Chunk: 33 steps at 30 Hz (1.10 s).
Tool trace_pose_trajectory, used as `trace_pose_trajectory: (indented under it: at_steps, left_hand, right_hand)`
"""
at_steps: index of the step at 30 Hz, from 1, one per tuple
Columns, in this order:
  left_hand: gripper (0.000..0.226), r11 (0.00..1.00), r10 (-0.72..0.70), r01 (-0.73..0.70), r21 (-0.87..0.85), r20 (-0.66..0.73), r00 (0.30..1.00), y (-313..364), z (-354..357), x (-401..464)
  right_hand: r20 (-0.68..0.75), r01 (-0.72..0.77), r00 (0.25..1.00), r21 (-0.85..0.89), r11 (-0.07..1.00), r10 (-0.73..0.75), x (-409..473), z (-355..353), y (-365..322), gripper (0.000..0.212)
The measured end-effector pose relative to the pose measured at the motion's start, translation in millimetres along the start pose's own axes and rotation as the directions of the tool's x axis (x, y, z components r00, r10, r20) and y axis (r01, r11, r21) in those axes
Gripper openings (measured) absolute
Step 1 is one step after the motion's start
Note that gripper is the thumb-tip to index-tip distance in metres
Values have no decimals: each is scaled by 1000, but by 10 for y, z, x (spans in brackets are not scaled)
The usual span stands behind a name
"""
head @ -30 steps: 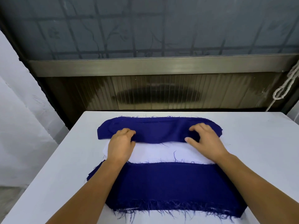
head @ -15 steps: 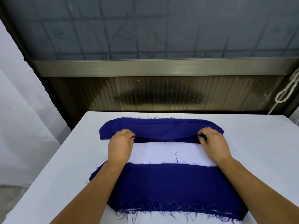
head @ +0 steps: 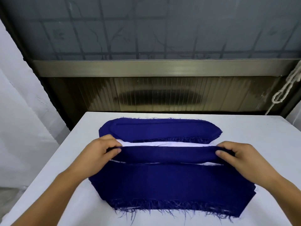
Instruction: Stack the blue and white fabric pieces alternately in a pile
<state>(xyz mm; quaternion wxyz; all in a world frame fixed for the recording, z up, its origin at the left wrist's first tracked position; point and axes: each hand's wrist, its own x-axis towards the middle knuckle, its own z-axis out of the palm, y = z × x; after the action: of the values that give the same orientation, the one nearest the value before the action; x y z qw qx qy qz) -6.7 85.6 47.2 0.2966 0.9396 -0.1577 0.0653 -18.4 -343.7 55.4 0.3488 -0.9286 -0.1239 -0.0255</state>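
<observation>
A blue fabric piece [head: 167,154] hangs stretched between my two hands above the middle of the table. My left hand [head: 99,152] pinches its left end and my right hand [head: 237,156] pinches its right end. Beneath and just behind it a white fabric piece [head: 162,144] shows as a narrow strip. Toward me lies the pile with a blue piece [head: 171,185] on top, its frayed edge at the front. Farther back sits a stack of blue fabric pieces [head: 159,129].
All of it rests on a white table [head: 252,137] whose far edge meets a dark ribbed wall panel. A looped cord [head: 283,93] hangs at the right. A white sheet covers the wall at the left.
Both hands gripped a blue piece at the far stack, lifted it and drew it toward me; it now covers most of the white fabric.
</observation>
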Motion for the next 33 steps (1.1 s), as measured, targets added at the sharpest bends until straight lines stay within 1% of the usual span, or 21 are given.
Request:
trace_pose_trajectory:
  at_steps: [3,4,5,7,9,10,11,12,14,16,17,19,20,21,23,24,25,28,31,33]
  left_hand:
    - [20,993,-47,66,-96,194,980,45,-183,-93]
    - [20,988,-61,93,-124,245,968,51,-222,-104]
    - [19,981,-74,121,-154,282,957,52,-249,-102]
    - [14,971,-93,158,-180,329,940,56,-266,-78]
    - [14,976,-111,169,-141,349,931,57,-251,-29]
    - [15,979,-121,169,-117,338,933,55,-236,2]
    - [16,981,-131,166,-95,297,946,64,-224,33]
    - [18,984,-140,161,-82,224,965,73,-217,63]
    - [21,989,-122,123,-81,21,992,108,-221,80]
    - [18,995,-55,40,-90,-174,983,156,-231,19]
    - [15,997,-6,-12,-73,-240,971,169,-226,-43]
    - [10,994,92,-106,-36,-278,956,169,-156,-219]
    - [7,990,129,-138,-18,-262,956,145,-89,-325]
    - [13,987,155,-159,2,-238,959,110,-1,-442]
    - [41,981,194,-188,49,-173,966,32,193,-644]
    - [52,979,199,-192,62,-141,970,-6,282,-723]
    - [57,978,203,-196,71,-117,972,-42,358,-782]
    - [56,973,223,-211,98,-140,965,-126,468,-863]
    - [43,960,267,-247,130,-176,947,-156,457,-861]
    - [34,951,292,-267,155,-176,940,-187,457,-863]
  right_hand:
    - [178,-99,982,200,975,63,-89,-178,-92,17]
    - [240,-142,967,223,964,87,-93,-219,-93,17]
    - [297,-172,949,214,962,104,-84,-244,-81,17]
    - [375,-198,917,133,971,135,-47,-251,-64,18]
    - [384,-192,911,76,978,149,9,-226,-83,20]
    - [363,-177,921,66,982,141,39,-213,-103,21]
    - [319,-146,940,57,988,121,64,-210,-125,22]
    - [252,-104,964,43,994,90,91,-212,-151,23]
    - [56,-23,998,0,1000,23,92,-225,-186,24]
    - [-157,27,987,-16,1000,-29,-6,-218,-202,25]
    - [-236,66,969,-28,997,-70,-84,-192,-187,25]
    - [-315,163,932,-83,983,-181,-269,-91,-108,25]
    - [-311,216,918,-132,967,-247,-366,-16,-44,23]
    - [-279,267,908,-187,945,-312,-463,82,28,25]
    - [-197,347,893,-275,897,-405,-635,300,164,45]
    - [-175,371,884,-304,877,-434,-703,403,236,53]
    - [-167,382,878,-320,867,-448,-755,481,297,57]
    - [-206,379,869,-309,872,-451,-831,574,393,55]
    - [-238,383,854,-316,868,-463,-828,565,401,51]
    - [-235,392,846,-333,858,-478,-819,573,390,52]
